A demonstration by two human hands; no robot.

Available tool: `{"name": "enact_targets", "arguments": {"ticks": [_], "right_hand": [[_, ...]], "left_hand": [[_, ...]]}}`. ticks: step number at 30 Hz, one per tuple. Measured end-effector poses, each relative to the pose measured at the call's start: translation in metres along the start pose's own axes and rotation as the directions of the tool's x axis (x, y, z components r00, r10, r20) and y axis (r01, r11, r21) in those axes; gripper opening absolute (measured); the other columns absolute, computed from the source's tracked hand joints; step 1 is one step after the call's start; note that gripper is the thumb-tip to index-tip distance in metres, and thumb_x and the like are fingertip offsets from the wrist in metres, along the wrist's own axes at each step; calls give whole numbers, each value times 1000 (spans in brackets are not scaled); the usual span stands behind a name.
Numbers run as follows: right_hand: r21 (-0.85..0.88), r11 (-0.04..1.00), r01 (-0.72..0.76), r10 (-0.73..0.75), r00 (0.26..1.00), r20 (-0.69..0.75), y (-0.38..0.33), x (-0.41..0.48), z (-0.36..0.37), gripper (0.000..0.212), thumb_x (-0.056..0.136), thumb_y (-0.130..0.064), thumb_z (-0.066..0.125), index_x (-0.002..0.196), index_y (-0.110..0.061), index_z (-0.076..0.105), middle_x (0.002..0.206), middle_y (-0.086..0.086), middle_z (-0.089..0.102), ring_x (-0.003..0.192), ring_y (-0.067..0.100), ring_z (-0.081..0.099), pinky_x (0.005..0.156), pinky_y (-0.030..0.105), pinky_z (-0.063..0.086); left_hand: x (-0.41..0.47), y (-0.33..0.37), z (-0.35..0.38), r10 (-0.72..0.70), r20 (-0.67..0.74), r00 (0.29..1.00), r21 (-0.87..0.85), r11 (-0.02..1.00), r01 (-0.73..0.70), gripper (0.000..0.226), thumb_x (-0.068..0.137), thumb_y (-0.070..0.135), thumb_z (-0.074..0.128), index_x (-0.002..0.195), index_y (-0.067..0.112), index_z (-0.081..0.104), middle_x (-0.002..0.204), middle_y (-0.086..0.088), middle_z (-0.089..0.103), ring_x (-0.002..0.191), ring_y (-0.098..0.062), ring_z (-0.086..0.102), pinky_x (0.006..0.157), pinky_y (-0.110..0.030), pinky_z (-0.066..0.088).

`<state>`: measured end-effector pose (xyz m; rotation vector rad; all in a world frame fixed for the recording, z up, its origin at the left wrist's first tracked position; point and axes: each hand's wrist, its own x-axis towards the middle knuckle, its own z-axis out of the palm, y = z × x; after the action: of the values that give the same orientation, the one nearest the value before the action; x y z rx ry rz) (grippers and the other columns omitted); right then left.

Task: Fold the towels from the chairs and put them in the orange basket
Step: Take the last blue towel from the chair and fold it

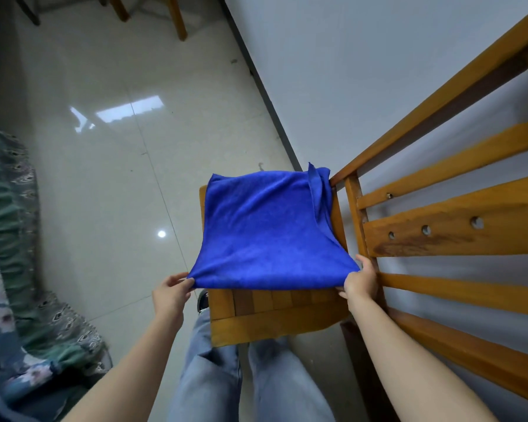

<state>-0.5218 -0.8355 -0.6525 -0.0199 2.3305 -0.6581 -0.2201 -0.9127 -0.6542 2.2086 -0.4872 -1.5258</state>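
Lying along the left edge, a patterned cloth [9, 269] in green and blue with pale flowers covers some piece of furniture, bunched into folds. Right of it stretches a glossy pale tiled floor [104, 178], with bright reflections of a window and a lamp on it. At the far top, wooden legs [177, 16] of other furniture stand on the tiles.

The left hand [171, 292] reaches in from the near left on a bare forearm, its grip pinched on the near left corner of a blue towel [265, 229]. The towel is spread over the seat of a wooden chair [272, 318], its far edge lying toward the seat's far side and its near edge lifted off the wood, stretched taut between the two hands. A small flap sticks up at its far right corner. Below the seat, the person's legs in light blue jeans [214, 376] show, with a dark shoe [202, 301] just left of the seat.

The right hand [360, 280] has its grip clenched on the towel's near right corner, close beside the chair's backrest [451, 229]. That backrest, with horizontal slats, runs up the right side in front of a pale wall [348, 71]. No basket shows here.
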Motion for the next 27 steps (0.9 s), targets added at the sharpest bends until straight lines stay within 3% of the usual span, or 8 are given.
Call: {"name": "enact_targets", "arguments": {"ticks": [4, 9, 13, 15, 17, 20, 24, 27], "right_hand": [[28, 989, 144, -145, 987, 65, -59, -23, -15, 46, 96, 1, 27, 134, -19, 44, 140, 11, 43, 122, 33, 48, 96, 51, 48], [87, 926, 367, -376, 918, 128, -154, -48, -44, 45, 91, -5, 53, 134, -16, 44, 135, 11, 47, 116, 26, 53, 91, 37, 51], [188, 899, 395, -423, 893, 151, -223, -63, -70, 42, 89, 3, 52, 129, -10, 50, 110, 12, 55, 83, 18, 59, 65, 23, 51], [261, 900, 350, -399, 901, 170, -246, -67, -81, 40, 89, 6, 48, 126, -7, 50, 96, 9, 55, 74, 18, 59, 68, 26, 53], [228, 904, 362, -407, 894, 190, -262, -74, -92, 40, 88, 9, 47, 124, -8, 50, 98, 11, 57, 78, 19, 61, 72, 26, 54], [22, 872, 488, -484, 856, 183, -279, -85, -100, 36, 90, 8, 44, 122, -6, 51, 110, 16, 58, 79, 18, 61, 64, 21, 49], [-120, 786, 606, -599, 795, 91, -300, -102, -100, 27, 92, 1, 46, 117, -5, 54, 120, 16, 56, 103, 26, 57, 76, 27, 48], [-55, 823, 565, -564, 825, 38, -313, -107, -95, 31, 91, 7, 40, 116, -7, 51, 120, 16, 53, 96, 24, 52, 74, 29, 46]], "left_hand": [[-17, 59, -16, 109, 27, 994, -44, 993, -108, 23, 85, -9, 54, 106, -2, 57, 92, -15, 59, 67, -16, 56, 62, -21, 40], [-43, 158, -32, 281, 110, 953, -110, 957, -269, 23, 85, -9, 53, 104, 3, 58, 75, -7, 57, 65, -14, 53, 61, -17, 39], [-64, 228, -47, 425, 239, 873, -82, 905, -418, 30, 82, -16, 50, 105, 2, 58, 79, -7, 60, 72, -13, 56, 67, -16, 45], [-73, 253, -53, 470, 232, 852, -80, 882, -465, 26, 82, -17, 51, 97, 3, 59, 78, -7, 60, 72, -14, 56, 65, -15, 47], [-82, 274, -59, 499, 193, 845, -87, 867, -492, 23, 81, -13, 54, 82, 9, 60, 76, -5, 60, 72, -15, 55, 66, -18, 46], [-92, 298, -67, 543, 157, 825, -97, 840, -534, 28, 81, -9, 58, 76, 19, 59, 75, -2, 59, 71, -12, 55, 74, -25, 44], [-102, 319, -73, 559, 135, 818, -123, 829, -546, 20, 82, -7, 57, 89, 12, 59, 77, -4, 59, 74, -17, 55, 80, -32, 42], [-105, 331, -77, 580, 103, 808, -106, 814, -571, 25, 82, -6, 56, 102, 9, 59, 90, -10, 59, 82, -22, 54, 72, -28, 43]]}}
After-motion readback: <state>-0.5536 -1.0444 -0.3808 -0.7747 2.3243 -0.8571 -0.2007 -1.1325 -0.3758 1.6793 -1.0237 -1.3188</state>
